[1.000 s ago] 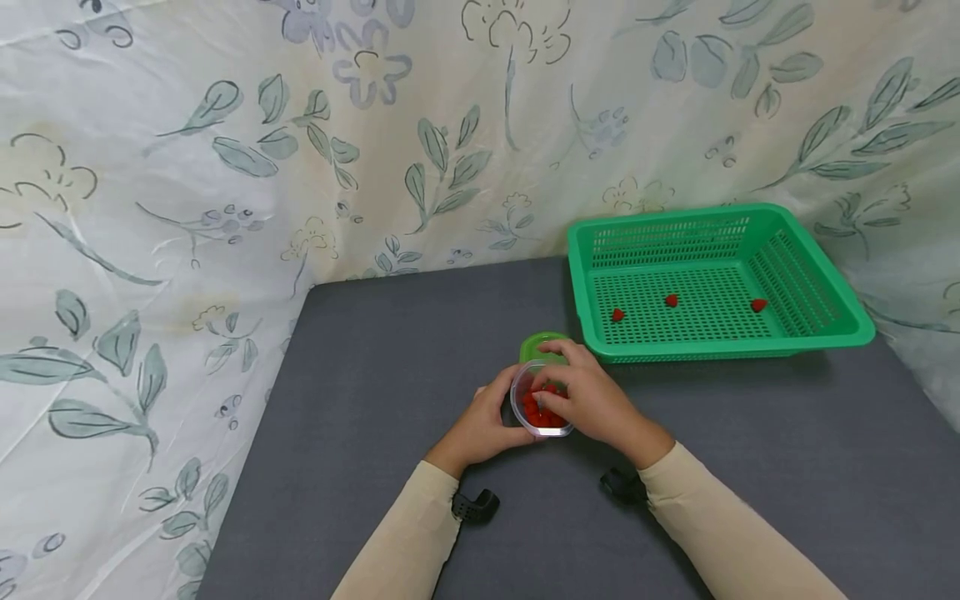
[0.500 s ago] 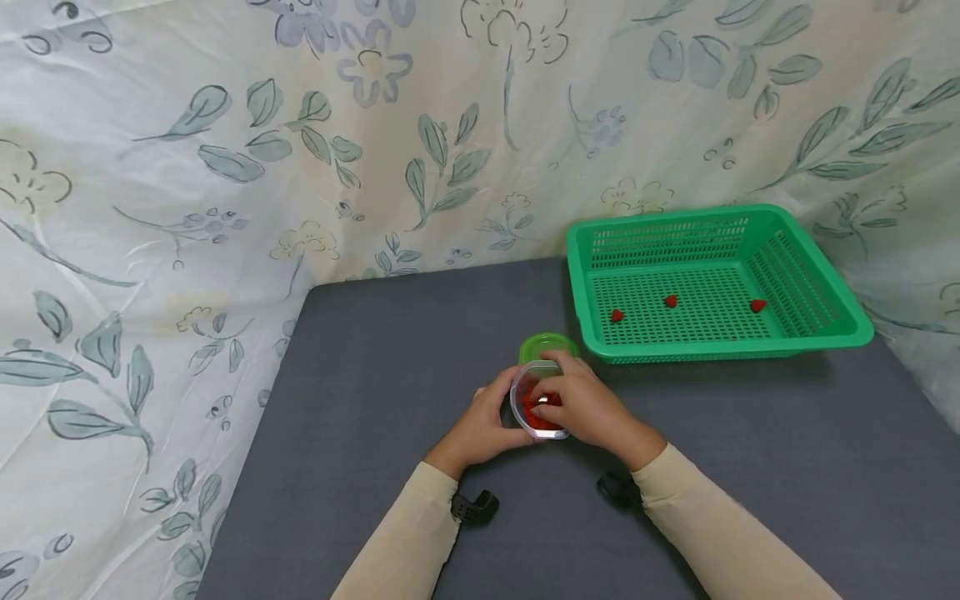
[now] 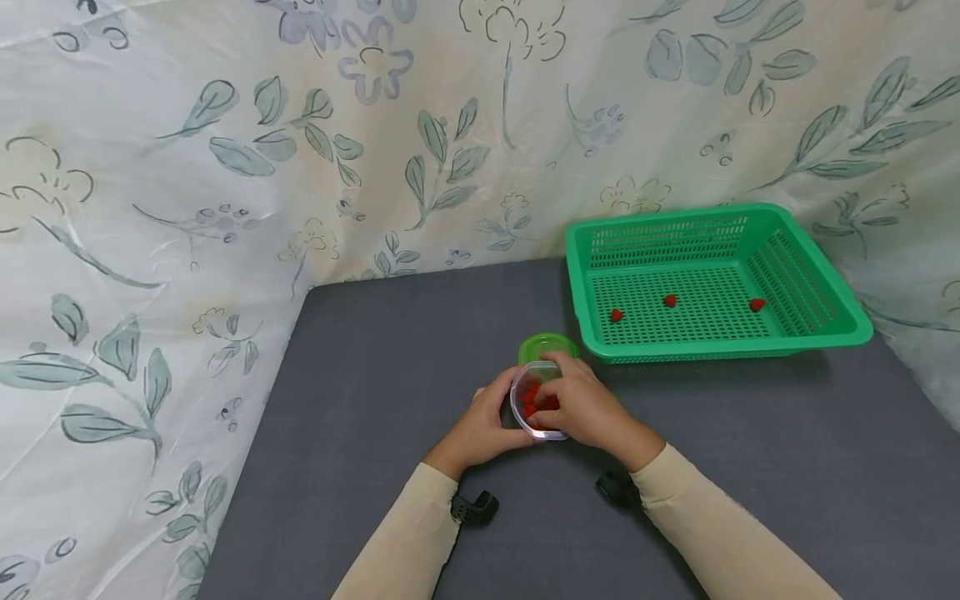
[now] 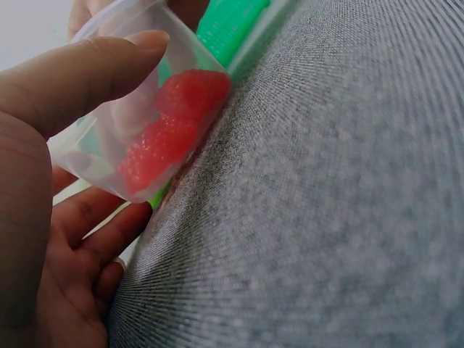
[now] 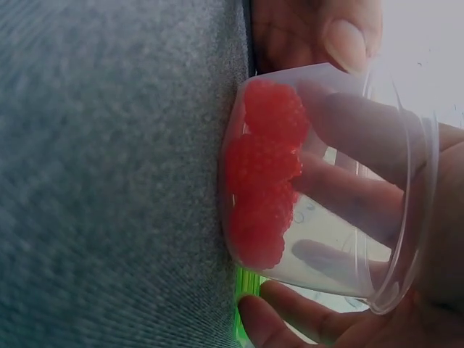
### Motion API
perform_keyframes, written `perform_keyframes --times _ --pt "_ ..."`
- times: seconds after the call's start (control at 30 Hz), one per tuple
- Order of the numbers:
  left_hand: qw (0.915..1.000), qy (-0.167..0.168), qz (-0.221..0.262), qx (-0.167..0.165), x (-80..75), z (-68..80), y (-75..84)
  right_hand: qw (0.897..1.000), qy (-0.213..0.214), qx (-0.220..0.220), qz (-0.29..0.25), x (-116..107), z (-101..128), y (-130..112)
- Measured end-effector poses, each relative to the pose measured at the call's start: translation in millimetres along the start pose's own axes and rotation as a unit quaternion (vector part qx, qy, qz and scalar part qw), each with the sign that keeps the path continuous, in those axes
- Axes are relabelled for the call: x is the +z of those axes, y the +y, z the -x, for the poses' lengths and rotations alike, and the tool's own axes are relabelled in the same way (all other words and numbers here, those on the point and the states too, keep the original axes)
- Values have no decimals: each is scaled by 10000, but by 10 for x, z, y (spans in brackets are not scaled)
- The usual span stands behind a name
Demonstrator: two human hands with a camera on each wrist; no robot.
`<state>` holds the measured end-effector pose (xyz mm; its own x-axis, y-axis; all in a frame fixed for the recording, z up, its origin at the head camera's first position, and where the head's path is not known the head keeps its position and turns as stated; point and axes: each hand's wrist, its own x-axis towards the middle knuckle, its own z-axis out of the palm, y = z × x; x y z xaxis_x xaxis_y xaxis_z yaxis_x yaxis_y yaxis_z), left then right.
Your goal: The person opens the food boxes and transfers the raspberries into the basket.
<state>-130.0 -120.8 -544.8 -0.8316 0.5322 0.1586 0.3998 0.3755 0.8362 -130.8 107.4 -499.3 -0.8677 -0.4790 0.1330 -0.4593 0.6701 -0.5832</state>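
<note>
A clear plastic cup [image 3: 515, 406] stands on the grey table with several red raspberries [image 5: 262, 174] at its bottom. My left hand [image 3: 486, 427] holds the cup from its left side, thumb across the near wall in the left wrist view. My right hand [image 3: 596, 412] reaches over the rim; its thumb and some fingers are inside, bent down to the raspberries. Other right fingers stay outside the cup, low by a green lid [image 3: 542, 345]. Whether the fingertips pinch a raspberry is hidden among the fruit.
Behind and right of the cup is a green mesh basket [image 3: 720, 348]. Three raspberries lie apart on its floor, one of them a middle raspberry [image 3: 671, 300]. A flowered cloth [image 3: 442, 75] hangs along the table's back and left edges.
The right hand has shifted slightly left and deeper over the cup, and its fingers have moved among the raspberries. More of the green lid shows. The left hand and cup stay put.
</note>
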Motion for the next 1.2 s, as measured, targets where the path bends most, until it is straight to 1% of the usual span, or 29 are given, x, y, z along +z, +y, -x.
perform_keyframes --times 0.23,0.47,0.6,0.73,0.97,1.2 --pt "10000 8 9 79 7 -5 5 9999 -31 75 83 -2 3 -17" --pt "9999 -53 80 117 5 1 11 10000 -96 -1 14 -7 16 -6" --pt "9999 -92 41 114 3 1 13 9999 -147 -62 -36 -12 15 4" --pt "9999 -64 -43 95 2 -3 13 9998 -147 -81 -53 -11 12 0" --pt "9999 -49 8 120 5 1 11 9999 -121 -71 34 5 4 5" --pt "9999 -40 -46 100 11 -5 4 9997 -167 -118 -94 -2 4 15"
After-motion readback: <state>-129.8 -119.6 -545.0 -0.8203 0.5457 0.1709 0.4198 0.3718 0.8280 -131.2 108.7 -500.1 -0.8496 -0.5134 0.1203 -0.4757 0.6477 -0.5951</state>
